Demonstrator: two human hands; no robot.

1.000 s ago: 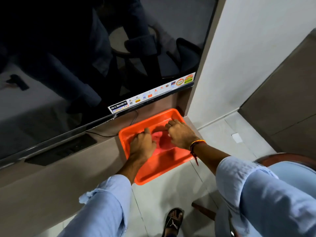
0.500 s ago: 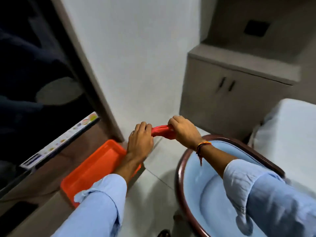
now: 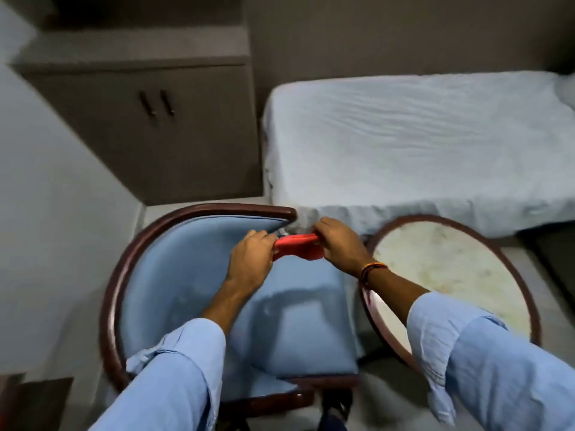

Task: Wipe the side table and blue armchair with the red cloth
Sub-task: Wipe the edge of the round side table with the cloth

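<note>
Red cloth [image 3: 298, 247]: pinched betw. left hand [image 3: 252, 259] & right hand [image 3: 339, 244] above blue armchair [image 3: 186, 275]; refold to flat pad, then wipe side table [image 3: 435, 262].

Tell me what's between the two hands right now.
Head view: only the red cloth, stretched from the left hand to the right hand, above the blue armchair.

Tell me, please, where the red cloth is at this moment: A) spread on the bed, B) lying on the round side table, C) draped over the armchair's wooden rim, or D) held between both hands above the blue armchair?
D: the red cloth is stretched between the left hand and the right hand, above the blue armchair, clear of the side table and the bed.
</note>
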